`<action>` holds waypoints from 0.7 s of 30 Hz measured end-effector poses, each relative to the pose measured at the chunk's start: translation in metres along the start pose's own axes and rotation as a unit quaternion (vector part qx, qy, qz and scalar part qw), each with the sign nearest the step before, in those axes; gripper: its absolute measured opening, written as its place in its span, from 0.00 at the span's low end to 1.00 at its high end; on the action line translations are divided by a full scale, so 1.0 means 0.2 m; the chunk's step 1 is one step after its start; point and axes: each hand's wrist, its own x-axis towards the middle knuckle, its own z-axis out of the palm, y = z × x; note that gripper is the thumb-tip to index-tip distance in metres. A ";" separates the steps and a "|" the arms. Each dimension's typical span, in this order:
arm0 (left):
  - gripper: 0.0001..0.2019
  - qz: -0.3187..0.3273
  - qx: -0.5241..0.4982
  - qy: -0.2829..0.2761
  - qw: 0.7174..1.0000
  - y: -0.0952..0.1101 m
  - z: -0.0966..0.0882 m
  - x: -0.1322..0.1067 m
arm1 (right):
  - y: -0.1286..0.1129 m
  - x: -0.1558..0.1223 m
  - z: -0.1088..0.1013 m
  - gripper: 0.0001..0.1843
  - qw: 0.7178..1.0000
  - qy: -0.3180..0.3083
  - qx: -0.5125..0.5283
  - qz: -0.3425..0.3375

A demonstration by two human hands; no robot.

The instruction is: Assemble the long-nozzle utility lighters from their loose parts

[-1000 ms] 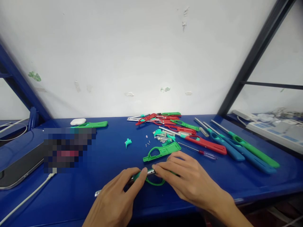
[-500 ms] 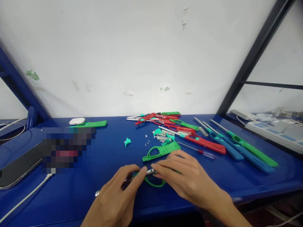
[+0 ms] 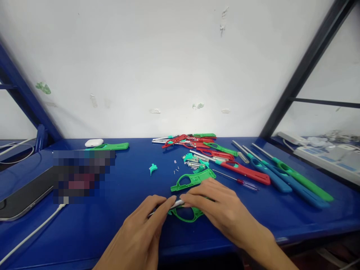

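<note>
My left hand [image 3: 146, 221] is closed, thumb and fingers pinching a silvery metal tube [image 3: 177, 203] at the table's near side. From the right, the fingertips of my right hand [image 3: 225, 210] press on the same tube, its other fingers curled over a green lighter casing half [image 3: 187, 220]. This casing half has an oval trigger opening; my hands hide both its ends. Just beyond them lies a loose green casing half [image 3: 203, 176], inner side up. A teal trigger piece [image 3: 153, 168] and several tiny screws [image 3: 176, 169] rest farther off.
Red lighter parts [image 3: 197, 144] are heaped near the wall. Whole lighters, red [image 3: 250, 173], blue [image 3: 284, 183] and green [image 3: 312, 183], lie at right beside a screwdriver [image 3: 247, 184]. A black device [image 3: 28, 195], a white cable [image 3: 33, 232] and a green lighter piece [image 3: 116, 146] occupy the left.
My hands stay at the tube, which appears slightly turned, and more of the green casing half shows beneath them. The whole view has shifted slightly.
</note>
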 end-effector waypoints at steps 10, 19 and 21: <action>0.11 -0.016 0.017 -0.018 1.000 -0.08 0.00 0.00 | -0.03 0.07 0.07 0.07 0.997 -0.058 0.012 0.041; 0.19 -0.020 0.053 -0.049 0.997 -0.12 -0.02 -0.01 | -0.07 0.10 0.07 0.13 0.977 -0.203 -0.028 0.058; 0.20 -0.020 0.054 -0.046 0.997 -0.13 -0.01 -0.02 | -0.07 0.09 0.07 0.18 0.977 -0.205 -0.032 0.058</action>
